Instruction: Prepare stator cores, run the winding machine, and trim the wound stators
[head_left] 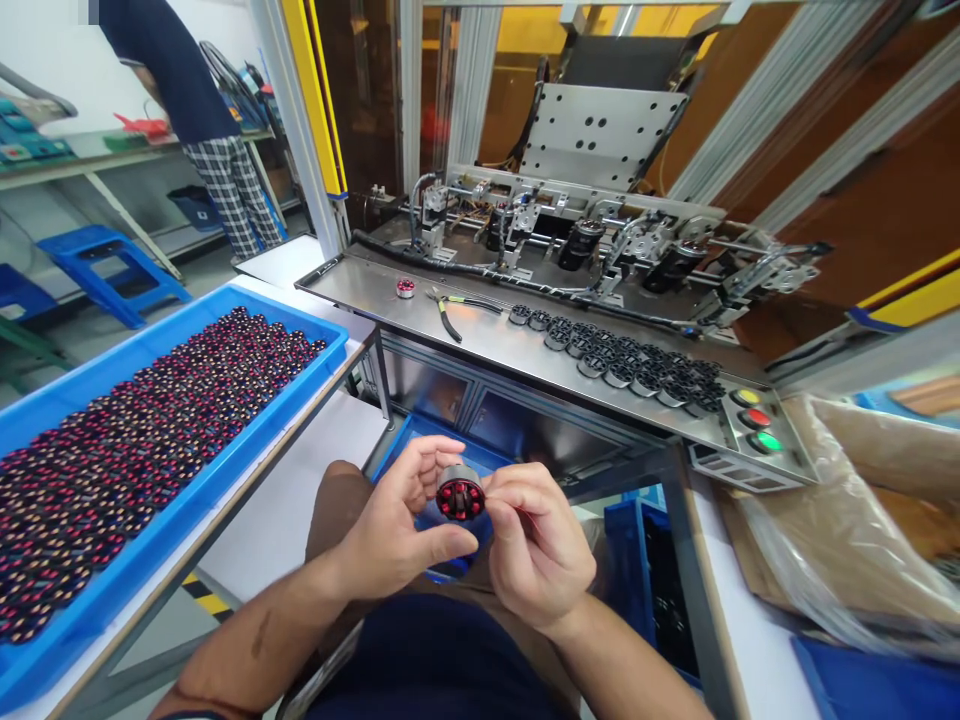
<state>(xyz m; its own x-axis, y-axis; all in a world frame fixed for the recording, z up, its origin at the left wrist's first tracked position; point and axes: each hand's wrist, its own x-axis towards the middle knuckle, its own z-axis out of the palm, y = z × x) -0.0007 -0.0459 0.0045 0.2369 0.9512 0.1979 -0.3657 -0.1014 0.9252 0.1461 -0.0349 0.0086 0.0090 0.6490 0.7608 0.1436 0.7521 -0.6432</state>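
Left hand (401, 515) cups a motor (460, 493), its grip unclear, while the right hand (540, 545) pinches the motor's edge, before the machine (600, 135). Pliers (449, 320) lie on the ledge (356, 285); any writing near the buttons (755, 418) is too small to read.

Open air around left hand (409, 510) and right hand (536, 540), motor part (460, 492) between them. Forward way up to metal ledge (352, 285) free. Ledge bare at left end; then red part (405, 289), pliers (450, 315) with splayed handles, black rings (630, 355) crowding right half up to button box (759, 418). Black cable (450, 268) along back, low barrier before machine fixtures (517, 230). Left: blue tray (335, 350), walled at sides, open from above. Right: plastic-lined carton (832, 490) blocks sideways reach.
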